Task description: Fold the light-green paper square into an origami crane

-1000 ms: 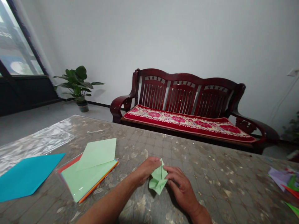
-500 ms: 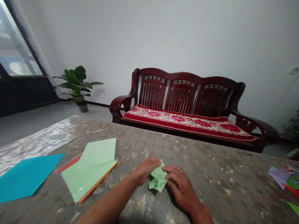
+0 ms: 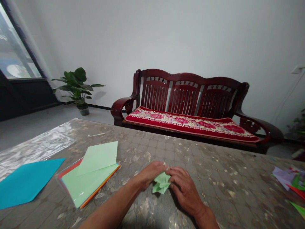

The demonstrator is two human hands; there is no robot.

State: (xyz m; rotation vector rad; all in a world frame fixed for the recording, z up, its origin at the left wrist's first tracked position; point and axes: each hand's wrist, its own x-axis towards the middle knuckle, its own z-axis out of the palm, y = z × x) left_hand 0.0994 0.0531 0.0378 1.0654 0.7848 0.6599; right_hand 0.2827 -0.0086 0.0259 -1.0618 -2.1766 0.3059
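Between my two hands is a light green folded origami paper (image 3: 162,183), its pleated flaps spread toward me on the table. My left hand (image 3: 153,171) grips its far left part, fingers closed over the upper tip. From the right, my right hand (image 3: 182,184) pinches the paper's far right edge, fingers curled. The fingertips of both hands nearly meet at the far point and cover most of it. To the left lies a stack of coloured paper (image 3: 83,187) in a clear sleeve, a loose light green sheet (image 3: 100,156) on top.
A blue sheet (image 3: 28,183) lies at the table's left, near crinkled clear plastic (image 3: 52,136). Several folded coloured papers (image 3: 289,179) sit at the right edge. Beyond the patterned table (image 3: 133,143) stand a wooden bench (image 3: 183,95) and a potted plant (image 3: 79,87).
My left fingers have shifted right across the paper's far tip, close to my right fingertips, hiding more of it. The view has moved very slightly.
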